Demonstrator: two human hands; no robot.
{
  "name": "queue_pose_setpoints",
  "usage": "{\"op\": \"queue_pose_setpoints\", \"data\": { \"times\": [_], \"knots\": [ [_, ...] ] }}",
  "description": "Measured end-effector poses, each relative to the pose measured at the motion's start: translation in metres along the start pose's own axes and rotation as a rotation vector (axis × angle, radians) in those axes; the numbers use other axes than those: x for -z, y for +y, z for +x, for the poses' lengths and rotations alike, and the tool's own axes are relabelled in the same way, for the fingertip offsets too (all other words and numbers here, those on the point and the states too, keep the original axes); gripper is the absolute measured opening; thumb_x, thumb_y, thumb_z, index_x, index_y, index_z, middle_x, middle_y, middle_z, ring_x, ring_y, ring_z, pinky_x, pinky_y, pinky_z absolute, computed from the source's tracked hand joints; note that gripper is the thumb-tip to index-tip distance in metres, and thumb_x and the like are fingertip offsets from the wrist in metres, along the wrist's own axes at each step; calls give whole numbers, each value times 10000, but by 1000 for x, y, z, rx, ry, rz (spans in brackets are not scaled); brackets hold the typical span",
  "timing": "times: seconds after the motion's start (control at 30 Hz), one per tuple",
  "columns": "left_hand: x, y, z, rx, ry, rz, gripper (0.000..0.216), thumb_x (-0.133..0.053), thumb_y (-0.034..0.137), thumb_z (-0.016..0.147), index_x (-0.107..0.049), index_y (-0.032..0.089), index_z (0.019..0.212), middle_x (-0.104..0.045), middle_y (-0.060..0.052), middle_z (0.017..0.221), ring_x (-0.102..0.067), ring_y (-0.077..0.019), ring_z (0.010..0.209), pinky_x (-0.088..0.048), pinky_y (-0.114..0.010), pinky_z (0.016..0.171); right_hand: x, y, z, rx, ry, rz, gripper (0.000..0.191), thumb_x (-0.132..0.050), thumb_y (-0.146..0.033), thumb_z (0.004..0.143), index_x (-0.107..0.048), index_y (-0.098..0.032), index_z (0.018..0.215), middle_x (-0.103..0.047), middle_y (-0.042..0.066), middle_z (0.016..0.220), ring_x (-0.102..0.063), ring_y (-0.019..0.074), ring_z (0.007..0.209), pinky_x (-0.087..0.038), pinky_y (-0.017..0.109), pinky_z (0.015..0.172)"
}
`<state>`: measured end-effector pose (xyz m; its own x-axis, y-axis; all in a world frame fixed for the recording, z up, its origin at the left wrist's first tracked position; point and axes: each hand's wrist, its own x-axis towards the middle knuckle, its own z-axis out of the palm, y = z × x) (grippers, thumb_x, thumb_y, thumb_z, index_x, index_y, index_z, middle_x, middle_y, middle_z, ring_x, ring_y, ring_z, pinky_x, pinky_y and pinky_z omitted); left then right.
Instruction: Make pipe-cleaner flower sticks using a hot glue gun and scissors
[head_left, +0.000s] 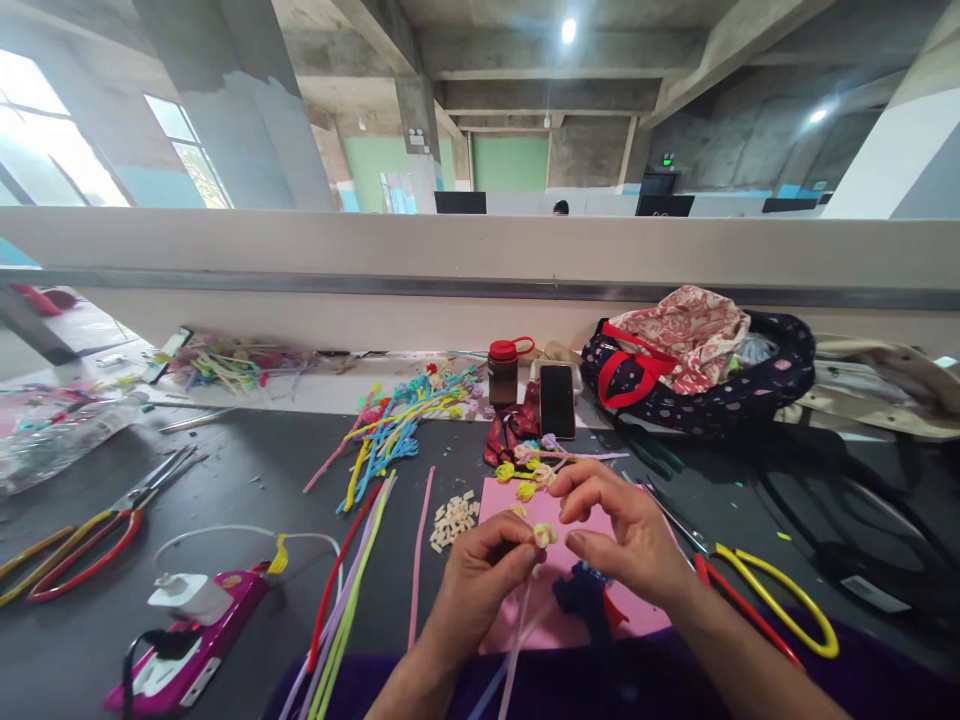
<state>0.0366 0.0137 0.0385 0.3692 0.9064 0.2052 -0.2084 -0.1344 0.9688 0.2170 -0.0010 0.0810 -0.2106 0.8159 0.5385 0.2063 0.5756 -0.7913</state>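
Left hand: thumb and forefinger closed in a pinch on a yellow bud, held above a pink sheet; a pale stem runs down below the pinch. Right hand: thumb and fingers parted just beside the bud, gripping nothing. Left of the pinch lie white pegs and, farther out, loose stems; right of both hands, scissors. Beyond the hands: a bundle of coloured stems, a phone, a bottle and, to the right, a bag.
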Motion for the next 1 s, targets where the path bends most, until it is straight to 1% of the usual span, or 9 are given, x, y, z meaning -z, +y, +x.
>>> {"op": "queue_pose_setpoints", "data": {
  "times": [0.13,0.4,0.8,1.0],
  "knots": [
    [-1,0,1,-7,34,13,106,-648,234,738,-654,153,669,-565,-14,642,-473,-121,602,-360,-225,555,-4,-1,-1,10,6,-63,85,-632,-164,737,-587,-217,786,-588,39,957,-555,200,934,-421,342,826],
    [-3,0,0,-36,73,56,89,-645,203,730,-653,160,653,-547,-9,626,-472,-121,594,-359,-227,549,-8,2,-2,14,20,-102,70,-639,-186,737,-586,-219,768,-592,39,936,-570,199,904,-445,336,796],
    [-2,1,-1,-37,58,124,73,-644,196,736,-657,161,673,-578,-22,654,-512,-136,630,-368,-235,571,-9,-2,0,13,4,-78,70,-619,-141,738,-586,-202,743,-583,38,919,-571,189,891,-431,334,823],
    [-2,1,-1,-39,39,124,81,-642,207,741,-656,159,677,-577,-22,651,-508,-132,621,-367,-236,568,-9,-2,0,10,-4,-78,72,-619,-137,745,-582,-200,743,-591,37,927,-575,186,887,-434,323,810]
  ]
}}
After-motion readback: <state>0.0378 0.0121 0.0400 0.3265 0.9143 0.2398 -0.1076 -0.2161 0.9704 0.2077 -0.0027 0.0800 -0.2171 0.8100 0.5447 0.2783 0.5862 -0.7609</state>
